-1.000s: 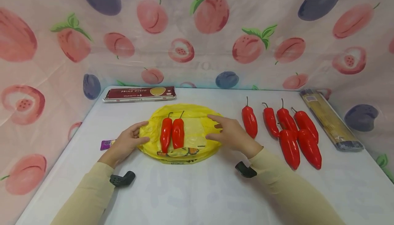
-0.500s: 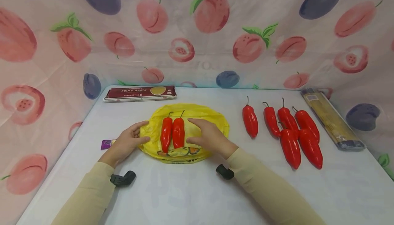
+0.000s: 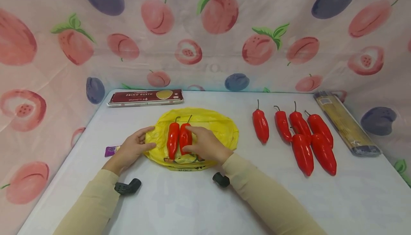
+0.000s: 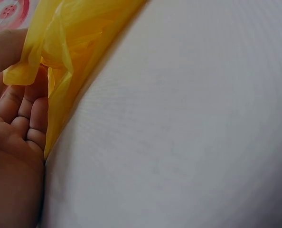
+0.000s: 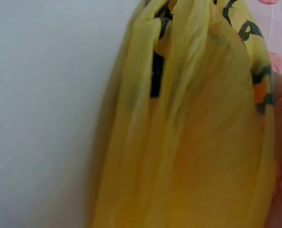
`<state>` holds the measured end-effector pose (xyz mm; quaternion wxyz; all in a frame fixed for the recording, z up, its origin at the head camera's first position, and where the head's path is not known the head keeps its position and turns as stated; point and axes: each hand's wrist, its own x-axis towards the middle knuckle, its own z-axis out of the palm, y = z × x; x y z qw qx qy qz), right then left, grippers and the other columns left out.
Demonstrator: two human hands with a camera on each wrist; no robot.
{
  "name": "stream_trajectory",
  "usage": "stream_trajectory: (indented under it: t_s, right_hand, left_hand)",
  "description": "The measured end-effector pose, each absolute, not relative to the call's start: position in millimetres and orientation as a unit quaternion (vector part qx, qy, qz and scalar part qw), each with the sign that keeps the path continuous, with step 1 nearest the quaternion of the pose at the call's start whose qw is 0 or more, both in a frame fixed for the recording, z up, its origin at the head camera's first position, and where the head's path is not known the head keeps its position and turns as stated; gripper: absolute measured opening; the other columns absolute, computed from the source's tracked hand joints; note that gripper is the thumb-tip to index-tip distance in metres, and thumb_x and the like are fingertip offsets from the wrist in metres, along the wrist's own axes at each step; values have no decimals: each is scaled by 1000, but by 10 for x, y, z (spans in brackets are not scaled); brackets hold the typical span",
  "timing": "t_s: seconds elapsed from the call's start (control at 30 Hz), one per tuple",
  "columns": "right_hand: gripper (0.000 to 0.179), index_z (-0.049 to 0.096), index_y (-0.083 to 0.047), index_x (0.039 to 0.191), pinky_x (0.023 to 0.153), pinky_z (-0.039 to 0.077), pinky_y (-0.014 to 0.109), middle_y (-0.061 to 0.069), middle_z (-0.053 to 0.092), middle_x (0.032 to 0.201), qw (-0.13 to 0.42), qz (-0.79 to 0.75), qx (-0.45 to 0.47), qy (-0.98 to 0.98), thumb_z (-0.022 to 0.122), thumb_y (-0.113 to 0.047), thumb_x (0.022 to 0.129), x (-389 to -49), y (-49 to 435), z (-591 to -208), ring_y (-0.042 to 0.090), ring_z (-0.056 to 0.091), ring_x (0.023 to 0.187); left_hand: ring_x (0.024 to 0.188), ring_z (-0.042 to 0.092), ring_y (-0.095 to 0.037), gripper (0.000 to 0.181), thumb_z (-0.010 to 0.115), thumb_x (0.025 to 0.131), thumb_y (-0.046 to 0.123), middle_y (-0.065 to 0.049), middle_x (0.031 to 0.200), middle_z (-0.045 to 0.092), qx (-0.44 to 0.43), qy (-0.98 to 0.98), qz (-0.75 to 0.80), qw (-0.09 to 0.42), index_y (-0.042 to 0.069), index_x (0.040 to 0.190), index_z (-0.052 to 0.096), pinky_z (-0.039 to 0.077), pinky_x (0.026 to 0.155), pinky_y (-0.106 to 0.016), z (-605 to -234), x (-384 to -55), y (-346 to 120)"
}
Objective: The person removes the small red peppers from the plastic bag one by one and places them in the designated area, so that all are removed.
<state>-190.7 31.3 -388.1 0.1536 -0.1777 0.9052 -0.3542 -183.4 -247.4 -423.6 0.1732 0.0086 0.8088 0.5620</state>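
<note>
Two red chili peppers lie side by side on a yellow plastic bag, a left pepper and a right pepper. My left hand holds the bag's left edge; the left wrist view shows yellow plastic between thumb and curled fingers. From the right, my right hand reaches over the bag, thumb and forefinger spread apart at the right pepper's side. Whether they touch it cannot be made out. Bag folds cover most of the right wrist view and hide that hand's fingers.
Several more red chili peppers lie on the white table to the right. Beyond them is a clear spaghetti pack. A dark red spaghetti box sits at the back left, and a small purple packet by my left wrist.
My right hand has moved left across the bag, from its right edge to the right pepper. My left hand and the peppers have stayed in place.
</note>
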Motion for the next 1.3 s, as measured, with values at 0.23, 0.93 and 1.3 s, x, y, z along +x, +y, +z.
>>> stream_trajectory:
  t_s: [0.23, 0.93, 1.3]
  right_hand:
    - [72, 44, -14, 152, 107, 44, 39, 6, 51, 147, 145, -335, -194, 910, 76, -33, 90, -1940, 248, -3942, 25, 46, 133]
    - [69, 46, -27, 151, 87, 54, 30, 7, 57, 125, 195, -318, -133, 918, 77, -30, 90, -2001, 378, -3944, 22, 50, 107]
    - [67, 48, -28, 150, 81, 57, 33, 9, 52, 124, 191, -340, -114, 914, 76, -26, 89, -2034, 470, -3970, 24, 49, 110]
  left_hand:
    - [139, 42, -28, 74, 69, 95, 25, -10, 160, 34, 8, 809, 562, 173, 17, 158, 31, 41, 107, -31, -4238, -1835, -2470]
    - [139, 41, -28, 73, 69, 96, 25, -9, 160, 34, 8, 811, 559, 173, 17, 158, 31, 38, 110, -38, -4239, -1833, -2465]
    - [140, 41, -29, 74, 69, 95, 25, -10, 160, 34, 7, 813, 556, 172, 17, 158, 31, 37, 111, -40, -4222, -1825, -2455]
